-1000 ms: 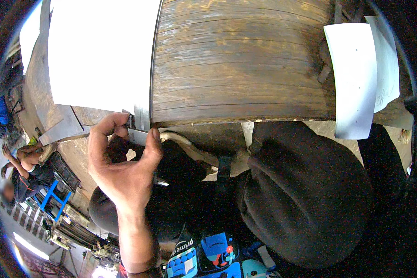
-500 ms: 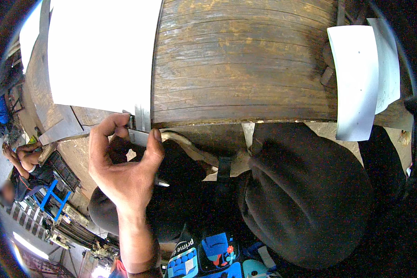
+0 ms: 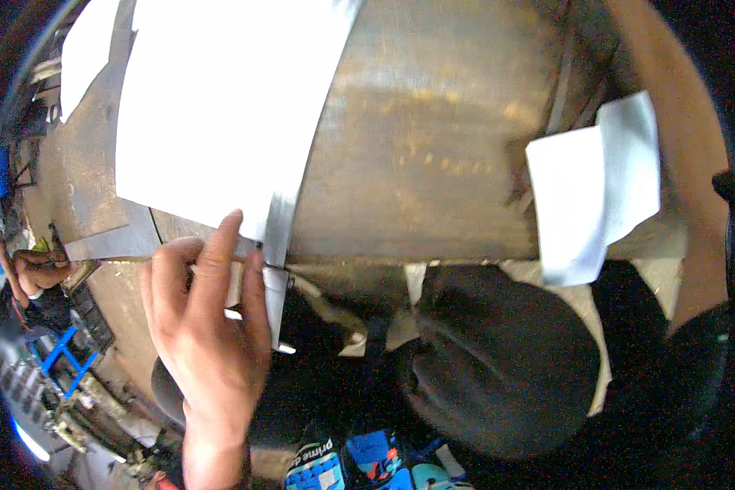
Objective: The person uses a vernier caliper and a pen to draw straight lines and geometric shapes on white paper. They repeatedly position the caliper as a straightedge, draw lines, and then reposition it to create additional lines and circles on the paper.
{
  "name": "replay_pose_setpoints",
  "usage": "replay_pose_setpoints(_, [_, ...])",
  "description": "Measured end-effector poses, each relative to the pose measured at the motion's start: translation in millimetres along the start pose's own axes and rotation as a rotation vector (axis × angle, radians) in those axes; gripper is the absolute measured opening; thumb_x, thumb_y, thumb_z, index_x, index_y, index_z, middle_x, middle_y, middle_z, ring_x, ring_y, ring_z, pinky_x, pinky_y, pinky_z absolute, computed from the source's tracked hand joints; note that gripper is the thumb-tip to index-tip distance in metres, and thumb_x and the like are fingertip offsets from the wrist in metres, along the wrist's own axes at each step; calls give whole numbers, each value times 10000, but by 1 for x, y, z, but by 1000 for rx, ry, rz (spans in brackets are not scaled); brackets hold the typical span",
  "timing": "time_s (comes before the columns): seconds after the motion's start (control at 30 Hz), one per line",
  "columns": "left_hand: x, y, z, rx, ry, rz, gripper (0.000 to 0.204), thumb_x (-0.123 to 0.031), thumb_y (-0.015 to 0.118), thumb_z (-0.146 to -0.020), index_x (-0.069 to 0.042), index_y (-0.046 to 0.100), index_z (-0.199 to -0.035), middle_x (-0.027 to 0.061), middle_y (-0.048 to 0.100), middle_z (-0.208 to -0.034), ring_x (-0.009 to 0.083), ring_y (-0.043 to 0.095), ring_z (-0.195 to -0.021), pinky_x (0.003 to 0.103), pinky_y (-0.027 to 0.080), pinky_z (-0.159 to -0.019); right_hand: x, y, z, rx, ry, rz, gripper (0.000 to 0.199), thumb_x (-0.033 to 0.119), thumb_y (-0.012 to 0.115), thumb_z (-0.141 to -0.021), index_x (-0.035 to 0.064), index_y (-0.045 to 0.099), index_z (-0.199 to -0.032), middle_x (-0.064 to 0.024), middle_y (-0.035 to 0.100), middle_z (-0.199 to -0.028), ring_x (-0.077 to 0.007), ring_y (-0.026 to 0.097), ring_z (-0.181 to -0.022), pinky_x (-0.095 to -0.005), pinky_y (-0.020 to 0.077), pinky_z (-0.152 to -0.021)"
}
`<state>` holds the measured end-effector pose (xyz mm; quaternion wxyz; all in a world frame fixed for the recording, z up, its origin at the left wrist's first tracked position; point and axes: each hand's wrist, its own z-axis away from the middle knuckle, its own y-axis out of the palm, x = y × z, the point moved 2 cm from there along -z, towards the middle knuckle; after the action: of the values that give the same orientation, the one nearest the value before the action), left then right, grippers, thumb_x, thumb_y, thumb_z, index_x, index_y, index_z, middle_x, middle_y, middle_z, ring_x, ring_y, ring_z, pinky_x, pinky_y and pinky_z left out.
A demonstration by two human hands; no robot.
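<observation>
One half-open left hand point(image 3: 214, 327), hold unclear, is resting by our white sheet point(image 3: 220, 106); right hand unseen, we're ideally squaring the metal tool point(image 3: 276, 292).

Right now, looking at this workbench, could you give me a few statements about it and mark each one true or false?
1. The left hand is by the near edge of the large white sheet. True.
2. One of the two smaller pale sheets pokes past the near edge of the brown bench. True.
3. The large white sheet lies to the right of the smaller pale sheets. False: it lies to their left.
4. The right hand rests on the large white sheet. False: that hand is out of view; only a bare forearm shows at the right.
5. A blue frame shows at the left of the view. True.
</observation>
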<state>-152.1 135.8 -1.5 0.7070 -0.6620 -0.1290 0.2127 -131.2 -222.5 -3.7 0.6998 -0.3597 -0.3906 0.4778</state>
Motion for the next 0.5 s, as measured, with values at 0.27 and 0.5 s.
replay_pose_setpoints(0.27, [-86, 15, -54, -37, -35, 273, 839, -300, 744, -838, 166, 379, -1433, 275, 494, -1308, 417, 479, -1209, 499, 404, -1030, -19, 17, -15, -48, -61, -203, 499, 317, 929, -625, 44, 624, -910, -38, 607, -786, -204, 569, -729, -367, 450, -629])
replay_pose_setpoints(0.5, [-76, 37, -60, 45, -138, 294, 906, -361, 764, -814, 177, 383, -1436, 262, 465, -1336, 394, 459, -1237, 501, 385, -1037, -16, 22, -16, -12, -45, -228, 552, 338, 954, -613, 42, 631, -948, -36, 570, -776, -194, 554, -766, -347, 444, -657])
